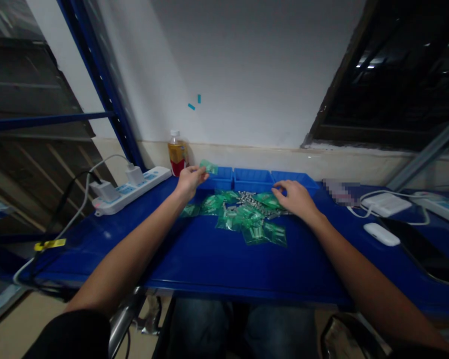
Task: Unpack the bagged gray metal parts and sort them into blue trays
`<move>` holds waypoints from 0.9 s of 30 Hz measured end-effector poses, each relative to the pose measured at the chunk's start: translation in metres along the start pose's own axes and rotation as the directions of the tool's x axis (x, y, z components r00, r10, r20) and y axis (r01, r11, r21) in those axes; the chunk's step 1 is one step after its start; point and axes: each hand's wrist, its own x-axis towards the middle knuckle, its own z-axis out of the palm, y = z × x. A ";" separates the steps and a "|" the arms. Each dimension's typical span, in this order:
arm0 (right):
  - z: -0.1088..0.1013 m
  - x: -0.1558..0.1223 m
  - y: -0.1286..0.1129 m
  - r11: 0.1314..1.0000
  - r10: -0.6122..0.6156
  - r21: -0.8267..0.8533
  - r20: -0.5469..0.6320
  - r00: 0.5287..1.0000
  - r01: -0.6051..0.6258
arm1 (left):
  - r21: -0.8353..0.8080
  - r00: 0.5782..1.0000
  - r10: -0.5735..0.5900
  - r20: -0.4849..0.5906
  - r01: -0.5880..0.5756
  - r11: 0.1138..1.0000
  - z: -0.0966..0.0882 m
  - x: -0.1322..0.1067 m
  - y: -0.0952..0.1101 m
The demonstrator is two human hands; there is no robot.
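Observation:
My left hand is raised over the blue table and pinches a small green plastic bag between thumb and fingers. Several more green bags lie in a heap at the table's middle, mixed with a pile of small silver metal parts. My right hand rests palm down on the right side of that heap, fingers spread and touching the bags and parts. Three blue bins stand in a row just behind the heap.
A white power strip with plugged chargers lies at the left, and a drink bottle stands against the wall. At the right are a white device, a white box, a second power strip and a dark tablet.

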 end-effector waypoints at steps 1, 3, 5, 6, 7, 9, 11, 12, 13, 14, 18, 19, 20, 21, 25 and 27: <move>-0.001 -0.001 0.004 1.000 -0.011 -0.005 0.056 0.998 0.011 | -0.007 1.000 0.004 -0.015 -0.005 1.000 0.000 0.002 -0.001; -0.001 -0.003 0.006 0.999 -0.048 -0.011 0.155 0.987 0.051 | -0.016 0.999 0.009 -0.034 -0.009 1.000 0.002 0.000 -0.003; -0.001 -0.006 0.002 0.996 -0.075 -0.037 0.237 0.969 0.086 | 0.023 0.998 0.046 -0.032 -0.045 0.999 0.006 -0.008 -0.006; -0.001 -0.007 -0.001 0.994 -0.078 -0.058 0.263 0.962 0.097 | 0.078 0.996 0.090 -0.012 -0.089 0.993 0.008 -0.015 -0.008; -0.001 -0.008 -0.005 0.991 -0.078 -0.079 0.276 0.958 0.103 | 0.155 0.988 0.149 0.030 -0.151 0.976 0.011 -0.022 -0.010; 0.000 -0.007 -0.012 0.989 -0.073 -0.105 0.264 0.962 0.104 | 0.331 0.947 0.257 0.193 -0.310 0.891 0.019 -0.040 -0.013; 0.000 -0.006 -0.017 0.990 -0.067 -0.104 0.211 0.975 0.091 | 0.446 0.872 0.276 0.404 -0.451 0.773 0.027 -0.056 -0.015; 0.000 -0.006 -0.019 0.992 -0.064 -0.097 0.181 0.981 0.083 | 0.476 0.829 0.261 0.495 -0.510 0.716 0.031 -0.064 -0.016; 0.001 -0.006 -0.021 0.994 -0.057 -0.088 0.151 0.987 0.071 | 0.491 0.783 0.243 0.572 -0.564 0.664 0.034 -0.069 -0.017; 0.002 -0.006 -0.023 0.995 -0.045 -0.079 0.124 0.991 0.055 | 0.493 0.741 0.226 0.632 -0.610 0.620 0.037 -0.074 -0.018; 0.009 -0.008 -0.027 0.995 -0.028 -0.094 0.143 0.989 0.042 | 0.475 0.648 0.214 0.731 -0.708 0.522 0.040 -0.080 -0.019; 0.010 -0.009 -0.028 0.992 -0.038 -0.114 0.167 0.985 0.057 | 0.484 0.650 0.211 0.730 -0.709 0.513 0.040 -0.080 -0.019; 0.011 -0.009 -0.029 0.988 -0.047 -0.134 0.188 0.981 0.073 | 0.497 0.660 0.205 0.723 -0.703 0.509 0.039 -0.080 -0.018; 0.011 -0.009 -0.030 0.985 -0.052 -0.154 0.197 0.979 0.083 | 0.511 0.672 0.195 0.714 -0.691 0.512 0.039 -0.080 -0.017; 0.006 -0.010 -0.037 0.978 -0.050 -0.195 0.120 0.991 0.073 | 0.522 0.695 0.137 0.706 -0.641 0.562 0.040 -0.084 -0.013; 0.005 -0.010 -0.040 0.981 -0.044 -0.188 0.078 0.996 0.058 | 0.507 0.679 0.116 0.725 -0.639 0.578 0.042 -0.087 -0.013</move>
